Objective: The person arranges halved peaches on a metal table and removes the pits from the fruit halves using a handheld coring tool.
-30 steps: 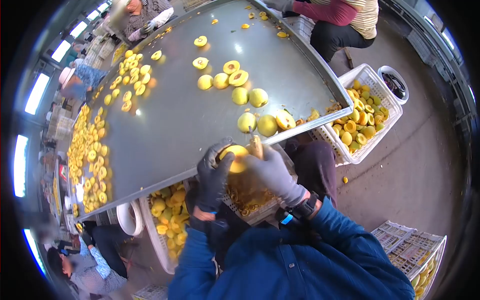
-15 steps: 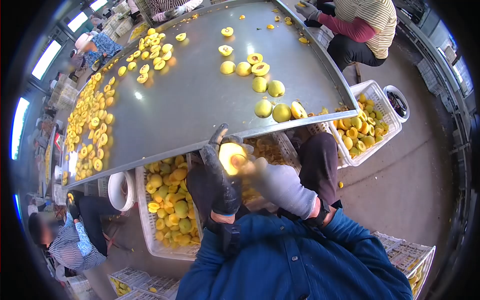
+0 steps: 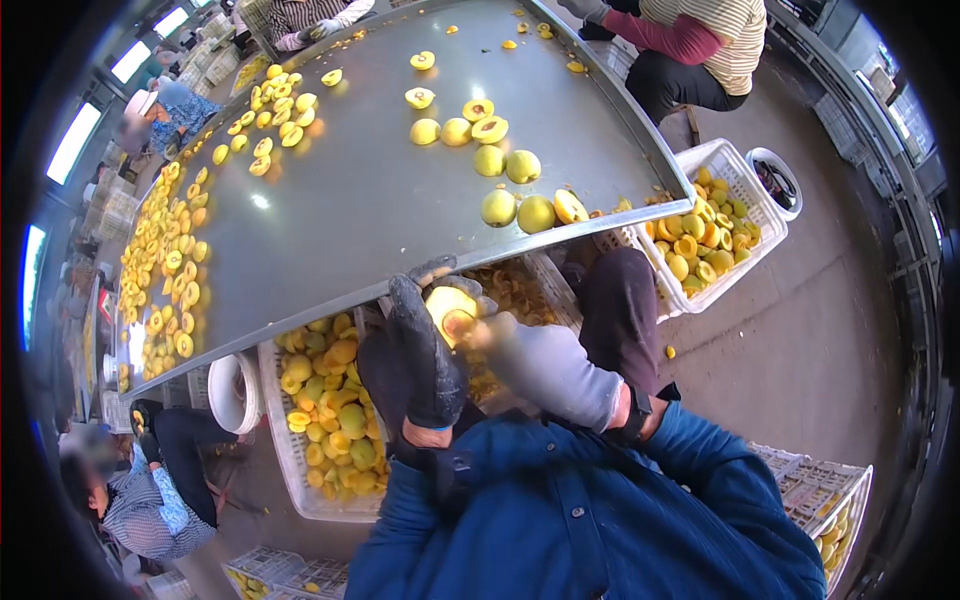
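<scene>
1 fruit half (image 3: pixel 452 312) in l. hand (image 3: pixel 430 340)

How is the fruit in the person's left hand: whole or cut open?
Cut open: the fruit in the left hand shows its yellow inside and a brownish centre. Whether the stone is out, I cannot tell.

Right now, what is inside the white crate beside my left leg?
The white crate holds yellow and greenish fruit, heaped. The heap covers the crate's bottom, and the metal table hides its far end, so I cannot see there.
</scene>
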`<state>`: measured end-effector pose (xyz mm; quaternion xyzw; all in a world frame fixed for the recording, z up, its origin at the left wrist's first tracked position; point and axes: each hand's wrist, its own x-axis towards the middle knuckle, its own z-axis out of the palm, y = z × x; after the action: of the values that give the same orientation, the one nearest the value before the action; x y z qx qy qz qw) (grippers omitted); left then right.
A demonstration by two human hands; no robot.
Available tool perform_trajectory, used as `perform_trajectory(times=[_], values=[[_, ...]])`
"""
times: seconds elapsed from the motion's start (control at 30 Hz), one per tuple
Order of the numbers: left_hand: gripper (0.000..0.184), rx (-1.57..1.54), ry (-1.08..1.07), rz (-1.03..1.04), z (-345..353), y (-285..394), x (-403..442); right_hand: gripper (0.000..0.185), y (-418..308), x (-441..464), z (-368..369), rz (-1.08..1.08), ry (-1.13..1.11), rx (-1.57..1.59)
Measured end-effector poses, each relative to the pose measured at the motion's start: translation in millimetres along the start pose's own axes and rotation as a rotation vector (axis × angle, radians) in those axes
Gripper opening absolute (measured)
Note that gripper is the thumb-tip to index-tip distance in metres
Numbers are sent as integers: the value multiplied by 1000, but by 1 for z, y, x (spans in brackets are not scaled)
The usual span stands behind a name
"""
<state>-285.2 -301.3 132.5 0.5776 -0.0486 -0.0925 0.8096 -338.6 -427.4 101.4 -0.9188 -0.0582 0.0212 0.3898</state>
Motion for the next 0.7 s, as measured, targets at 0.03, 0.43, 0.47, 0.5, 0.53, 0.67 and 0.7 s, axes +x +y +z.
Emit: perform_trajectory(times=[0.03,0.43,0.47,0.5,0.53,0.67,0.7], values=[[54,173,-4,71,-1,1,2,16,11,0,6,-60,-36,-21],[66,239,-367,62,-18,-1,21,25,6,-6,-16,199,-523,1012],[68,381,-384,122,-22,0,21,28,11,-3,-16,93,-394,659],[46,326,-427,86,-26,2,20,26,9,-2,-18,129,-416,696],[48,461,-313,207,-26,-4,15,23,7,-1,-22,160,-437,727],[52,702,48,533,-22,-41,-6,17,22,4,-1,259,-747,1331],[52,564,26,485,-21,-41,0,16,24,5,4,309,-753,1343]])
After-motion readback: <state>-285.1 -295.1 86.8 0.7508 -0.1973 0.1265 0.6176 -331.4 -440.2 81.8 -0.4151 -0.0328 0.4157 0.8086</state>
